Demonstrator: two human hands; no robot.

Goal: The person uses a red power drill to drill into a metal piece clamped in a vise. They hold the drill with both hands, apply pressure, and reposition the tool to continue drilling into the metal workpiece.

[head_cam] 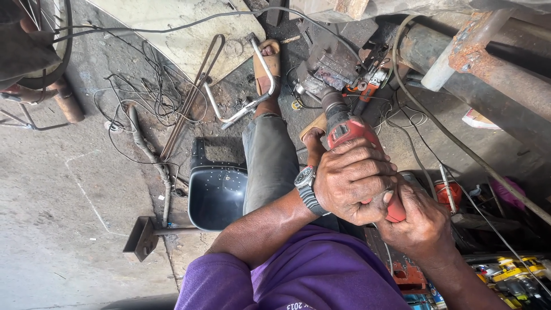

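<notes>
Purple cloth of the person's shirt [310,275] fills the bottom edge of the head view, and both forearms rise out of it toward the middle of the frame. Left hand [350,186], with a dark wristwatch [306,186] on its wrist, is clenched over the top of a red power drill [359,155]. Right hand [422,224] is clenched on the drill's rear handle, just beside and partly under the left, so the 2 hands touch.

The drill sits at the centre of the frame, above the person's knees. Its long axis runs from the hands at lower right up toward the upper left, and its dark metal nose [332,102] points away from the person at a grey metal piece [330,66] lying on the floor; whether the tip touches that piece cannot be told.

The surface is a rough, stained concrete floor [51,189], not a worktop, in what looks like an open workshop. Tangled black wires [143,92] trail over it at upper left, near a bent chromed tube frame [244,109]. A black plastic seat shell [215,192] lies beside the person's grey trouser leg [270,161], and a sandalled foot [267,66] rests farther out. Rusty pipes [493,63] cross the upper right, and a yellow and black tool [511,270] lies at lower right.
</notes>
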